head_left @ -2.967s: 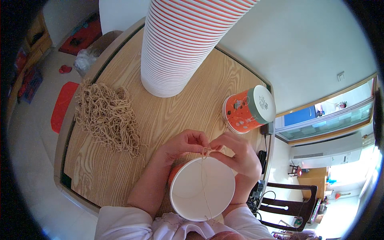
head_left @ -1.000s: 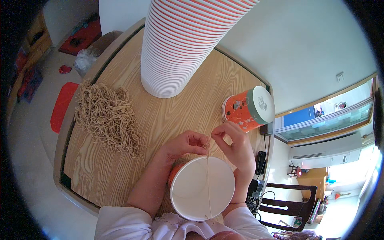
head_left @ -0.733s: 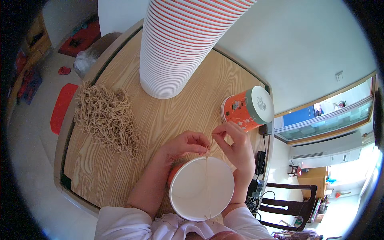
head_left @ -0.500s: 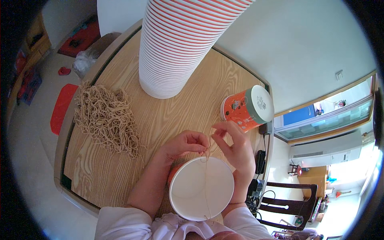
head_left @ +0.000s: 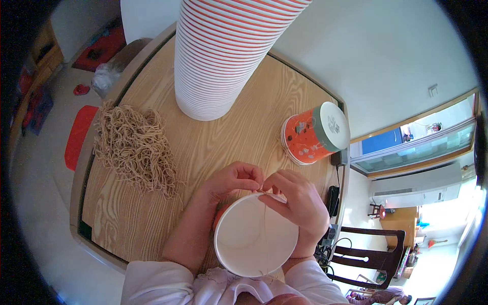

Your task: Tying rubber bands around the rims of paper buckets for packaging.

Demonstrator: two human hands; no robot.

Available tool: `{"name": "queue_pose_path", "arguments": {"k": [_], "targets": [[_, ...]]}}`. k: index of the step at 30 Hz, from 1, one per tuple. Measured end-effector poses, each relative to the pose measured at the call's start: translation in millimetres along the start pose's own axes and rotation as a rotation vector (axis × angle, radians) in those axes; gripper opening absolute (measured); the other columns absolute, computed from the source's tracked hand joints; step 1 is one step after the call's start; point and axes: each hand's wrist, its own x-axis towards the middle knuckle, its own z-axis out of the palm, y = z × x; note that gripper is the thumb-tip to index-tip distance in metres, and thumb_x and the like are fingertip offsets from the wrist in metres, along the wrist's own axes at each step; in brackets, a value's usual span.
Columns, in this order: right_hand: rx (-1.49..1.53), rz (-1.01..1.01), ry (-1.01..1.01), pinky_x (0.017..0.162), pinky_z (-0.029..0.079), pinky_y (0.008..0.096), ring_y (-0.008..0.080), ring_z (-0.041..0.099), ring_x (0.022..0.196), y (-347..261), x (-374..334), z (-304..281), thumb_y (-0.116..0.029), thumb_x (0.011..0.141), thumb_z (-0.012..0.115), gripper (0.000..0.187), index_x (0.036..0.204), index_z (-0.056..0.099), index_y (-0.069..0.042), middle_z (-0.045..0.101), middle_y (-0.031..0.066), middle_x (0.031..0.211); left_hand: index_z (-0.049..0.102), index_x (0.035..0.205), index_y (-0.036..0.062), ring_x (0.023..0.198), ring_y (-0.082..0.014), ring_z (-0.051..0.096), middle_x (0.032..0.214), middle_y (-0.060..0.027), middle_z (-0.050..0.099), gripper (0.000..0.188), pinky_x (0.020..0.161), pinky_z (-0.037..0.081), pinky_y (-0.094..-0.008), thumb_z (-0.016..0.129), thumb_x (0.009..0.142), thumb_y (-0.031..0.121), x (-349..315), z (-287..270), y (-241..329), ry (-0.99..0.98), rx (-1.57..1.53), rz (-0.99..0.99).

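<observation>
A paper bucket (head_left: pixel 244 241), white inside with an orange outer side, is tipped with its mouth toward me, close to my body. A thin tan string (head_left: pixel 265 231) crosses its mouth from the far rim to the near rim. My left hand (head_left: pixel 236 179) pinches the string at the far rim, thumb and forefinger together. Right beside it, my right hand (head_left: pixel 300 198) is closed on the same string, its fingertips nearly meeting the left ones. Whether a knot is there is hidden by the fingers.
A tangled heap of tan strings (head_left: pixel 134 147) lies on the wooden table (head_left: pixel 203 147) at left. Behind my hands rises a tall stack of white buckets (head_left: pixel 218 66). At right, several nested orange buckets (head_left: pixel 305 137) lie near black cables (head_left: pixel 325 254) and a dark chair (head_left: pixel 371 256).
My right hand has come down and left, from a raised pinch above the rim to the rim beside my left hand. The left hand has barely moved.
</observation>
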Motion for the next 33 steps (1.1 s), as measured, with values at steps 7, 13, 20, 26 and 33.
{"name": "queue_pose_path", "arguments": {"k": [7,13,20,26,33], "targets": [[0.107,-0.008,0.139,0.065,0.05,0.0406,0.0301,0.061,0.075,1.3,-0.9,0.5,-0.016,0.08,0.069,0.013,0.087,0.063,-0.007,0.059,0.0096,0.078,0.063,0.086,0.0024,0.084,-0.0107,0.058,0.087,-0.0013,0.062,0.011,0.079,0.046,-0.0257,0.07,0.082,0.01,-0.6,-4.8,-0.4,-0.032,0.033,0.008],[0.152,0.069,0.179,0.063,0.049,0.039,0.03,0.061,0.074,-1.7,-3.0,-3.4,-0.015,0.077,0.072,0.014,0.085,0.063,-0.006,0.059,0.0098,0.077,0.064,0.086,0.002,0.086,-0.011,0.059,0.087,-0.0024,0.063,0.012,0.079,0.047,-0.0261,0.07,0.083,0.012,-0.9,-4.5,-0.8,-0.029,0.046,0.02],[-0.055,-0.043,-0.085,0.061,0.051,0.0394,0.0274,0.064,0.07,-23.0,-27.6,-16.9,-0.027,0.079,0.069,0.018,0.089,0.066,-0.013,0.062,0.0082,0.074,0.064,0.086,0.0017,0.083,-0.012,0.06,0.086,-0.003,0.064,0.011,0.079,0.047,-0.0267,0.067,0.086,0.012,2.0,-6.4,-2.5,-0.017,0.09,0.017],[-0.079,0.032,-0.159,0.062,0.052,0.0406,0.0303,0.064,0.07,-21.1,-26.4,10.9,-0.027,0.083,0.067,0.015,0.09,0.067,-0.013,0.063,0.0085,0.076,0.064,0.086,0.0014,0.085,-0.0126,0.06,0.087,-0.0034,0.063,0.012,0.081,0.047,-0.0274,0.067,0.087,0.013,-2.4,-7.3,3.3,-0.022,0.11,0.024],[0.016,0.113,0.151,0.064,0.051,0.0406,0.0312,0.063,0.074,-19.1,-26.5,3.0,-0.015,0.08,0.07,0.014,0.085,0.061,-0.006,0.061,0.0108,0.08,0.064,0.087,0.0016,0.093,-0.0132,0.058,0.093,-0.0045,0.061,0.015,0.084,0.045,-0.0281,0.069,0.085,0.016,-2.4,-7.3,3.1,-0.074,0.087,0.024]]}}
